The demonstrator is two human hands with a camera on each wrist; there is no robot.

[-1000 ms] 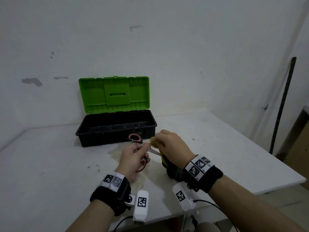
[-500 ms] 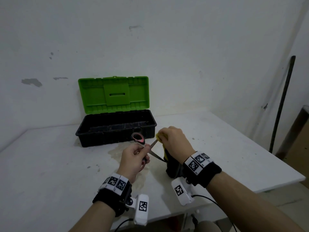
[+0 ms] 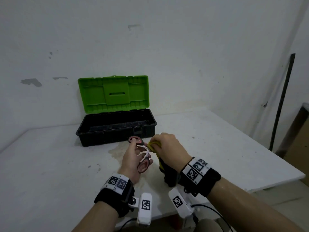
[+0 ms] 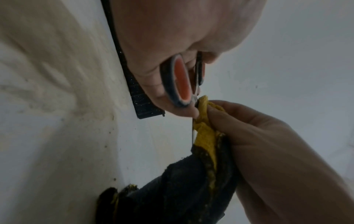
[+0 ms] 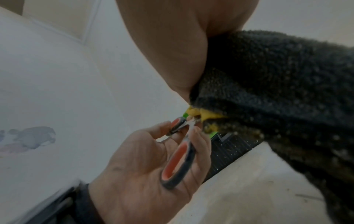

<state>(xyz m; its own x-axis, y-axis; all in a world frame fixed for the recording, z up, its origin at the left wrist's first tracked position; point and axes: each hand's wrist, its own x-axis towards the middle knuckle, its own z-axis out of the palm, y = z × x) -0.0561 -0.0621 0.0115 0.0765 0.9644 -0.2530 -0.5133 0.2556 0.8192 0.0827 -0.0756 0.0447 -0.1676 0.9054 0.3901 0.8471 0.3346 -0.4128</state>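
Left hand (image 3: 132,159): grasping the scissors (image 3: 144,160) by their handles;
Right hand (image 3: 169,148): bunching the glove (image 3: 169,175) against the blades

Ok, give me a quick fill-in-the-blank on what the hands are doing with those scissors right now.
The left hand grips the scissors by their ____. The right hand holds a yellow and black cloth against their ____. Behind both hands the toolbox stands with its green lid ____.
Missing: handles; blades; open.
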